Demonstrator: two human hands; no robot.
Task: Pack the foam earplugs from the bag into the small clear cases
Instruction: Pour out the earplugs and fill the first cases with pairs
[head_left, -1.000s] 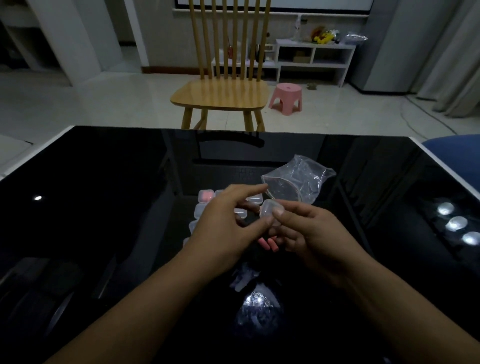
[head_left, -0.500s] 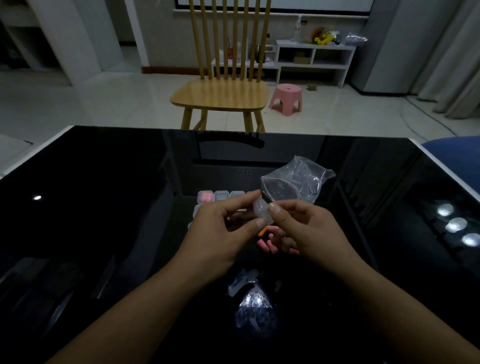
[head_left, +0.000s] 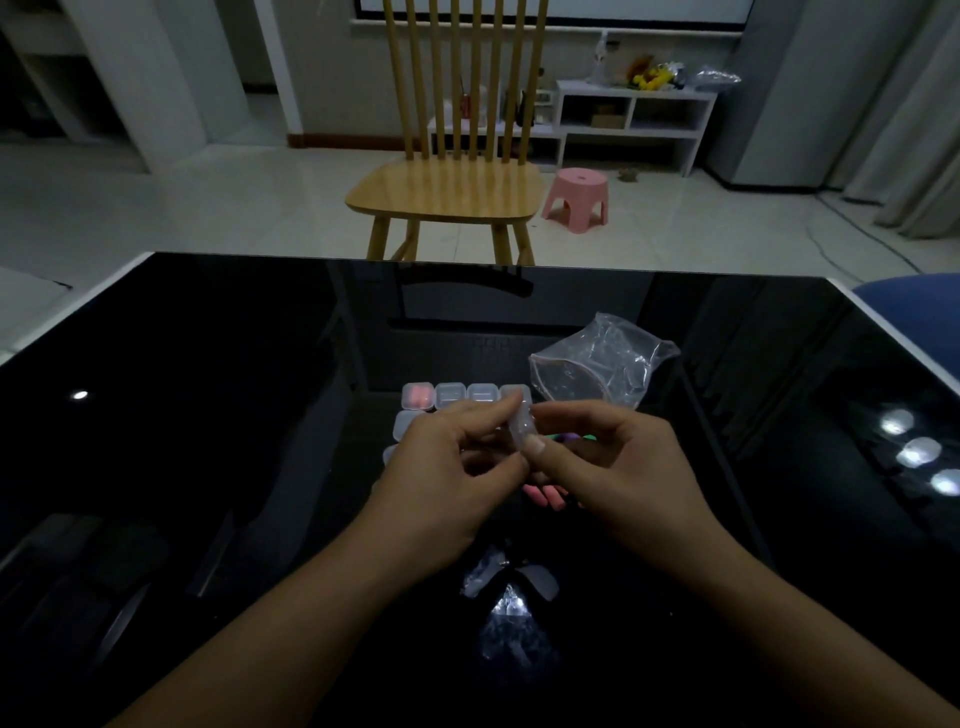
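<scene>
Small clear case (head_left: 521, 429) was held above the tabletop (head_left: 208, 415), pinched between left hand (head_left: 457, 478) and right hand (head_left: 613, 467), likely to open or close it. Pink earplugs (head_left: 545, 496) lay below; bag (head_left: 602, 364) and case rows (head_left: 447, 397) just beyond.

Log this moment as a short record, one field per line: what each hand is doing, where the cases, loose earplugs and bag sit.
left hand: pinches the small clear case from the left
right hand: grips the same case, thumb on its near side
cases on table: rows behind the hands; the far-left one, the pink-filled case, holds pink earplugs
loose earplugs: pink, on the black table under the right hand
bag: clear, crumpled, beyond the hands, to the right
</scene>
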